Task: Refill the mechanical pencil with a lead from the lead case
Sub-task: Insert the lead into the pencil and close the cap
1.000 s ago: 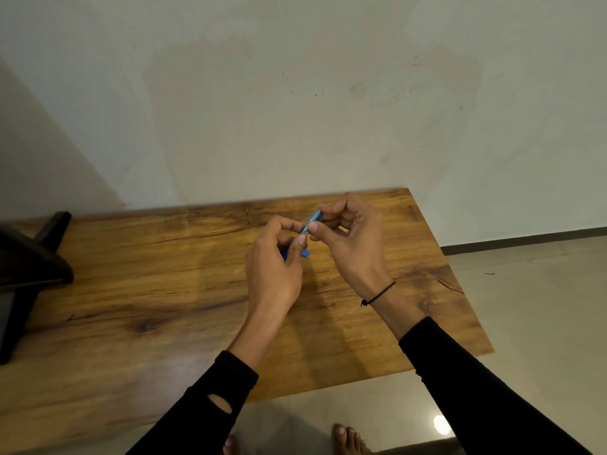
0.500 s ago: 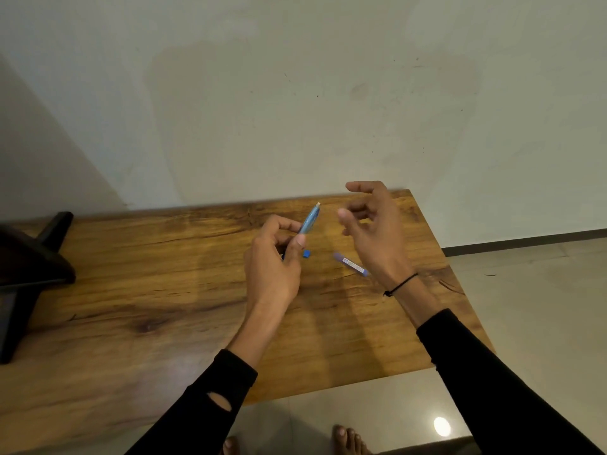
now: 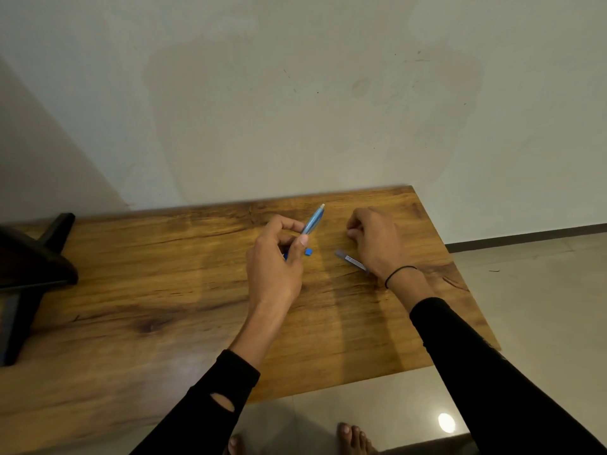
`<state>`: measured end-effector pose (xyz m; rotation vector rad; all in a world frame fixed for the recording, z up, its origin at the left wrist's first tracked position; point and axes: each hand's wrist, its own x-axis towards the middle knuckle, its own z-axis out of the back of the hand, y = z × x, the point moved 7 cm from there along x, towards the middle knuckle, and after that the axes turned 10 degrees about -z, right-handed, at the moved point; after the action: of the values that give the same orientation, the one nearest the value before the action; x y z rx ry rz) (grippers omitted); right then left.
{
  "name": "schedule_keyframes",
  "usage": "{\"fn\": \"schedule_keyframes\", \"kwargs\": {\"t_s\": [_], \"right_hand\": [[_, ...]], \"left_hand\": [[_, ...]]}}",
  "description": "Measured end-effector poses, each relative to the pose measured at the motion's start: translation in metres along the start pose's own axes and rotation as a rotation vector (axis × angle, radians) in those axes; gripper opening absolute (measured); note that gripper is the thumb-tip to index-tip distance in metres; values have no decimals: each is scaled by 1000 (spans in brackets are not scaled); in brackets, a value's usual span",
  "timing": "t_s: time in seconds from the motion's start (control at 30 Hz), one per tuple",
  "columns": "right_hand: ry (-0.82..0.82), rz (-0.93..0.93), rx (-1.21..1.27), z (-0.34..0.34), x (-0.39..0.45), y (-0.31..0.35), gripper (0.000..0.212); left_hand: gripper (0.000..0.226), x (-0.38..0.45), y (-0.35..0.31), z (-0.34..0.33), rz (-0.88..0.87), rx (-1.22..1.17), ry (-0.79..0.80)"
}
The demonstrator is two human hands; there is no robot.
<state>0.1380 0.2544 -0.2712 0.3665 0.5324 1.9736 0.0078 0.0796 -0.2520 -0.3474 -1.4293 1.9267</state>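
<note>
My left hand (image 3: 274,267) grips a blue mechanical pencil (image 3: 313,220) by its lower half. The pencil tilts up and to the right, and its pale end points at the wall. A small blue piece (image 3: 308,252) shows just right of my left thumb, close to the wooden table (image 3: 164,290). The slim lead case (image 3: 350,260) lies flat on the table, partly under my right wrist. My right hand (image 3: 376,244) rests palm down beyond the case, fingers curled with their tips on the wood. Anything tiny under those fingers is hidden.
A black stand or chair part (image 3: 36,264) sits at the table's left end. The table's far edge meets a plain wall. Its right edge drops to a tiled floor (image 3: 542,290). My bare feet (image 3: 354,438) show below the near edge.
My right hand left the pencil, swung right and came down onto the table past the lead case, which came into view. My left hand kept the pencil in about the same place.
</note>
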Motion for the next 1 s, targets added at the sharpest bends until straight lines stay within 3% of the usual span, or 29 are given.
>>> {"fn": "schedule_keyframes", "kwargs": {"t_s": [0.07,0.17,0.27,0.4,1.0], "right_hand": [[11,-59,243,11,1,1,13],[114,-59,799,33,-5,17,5],[242,0,1061,43,-16,34,8],[301,37,1029,41,-24,43,11],[269,46,908,34,-23,41,13]], "left_hand": [[18,1,0,1,-1,10,4],[15,1,-2,1,-1,41,11],[13,1,-4,0,-14,60,28],[13,-1,-5,-1,-33,64,37],[18,-2,-4,-1,-40,99,53]]}}
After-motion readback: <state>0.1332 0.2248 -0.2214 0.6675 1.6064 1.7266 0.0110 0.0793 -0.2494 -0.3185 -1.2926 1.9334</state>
